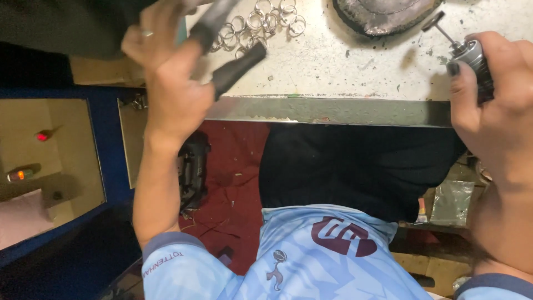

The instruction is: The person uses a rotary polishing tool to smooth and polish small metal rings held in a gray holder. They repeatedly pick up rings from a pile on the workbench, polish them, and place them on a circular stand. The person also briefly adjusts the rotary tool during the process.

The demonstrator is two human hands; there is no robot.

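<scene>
At a scuffed white bench (344, 66), the left hand (172, 83) grips dark pliers (230, 53) beside metal rings (261, 22); right hand (494, 105) fingers close around a rotary tool (472, 55).

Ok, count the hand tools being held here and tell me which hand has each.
2. The left hand grips dark-handled pliers over the metal rings. The right hand holds a rotary tool at the right of the workbench. Others may lie hidden outside the frame.
</scene>
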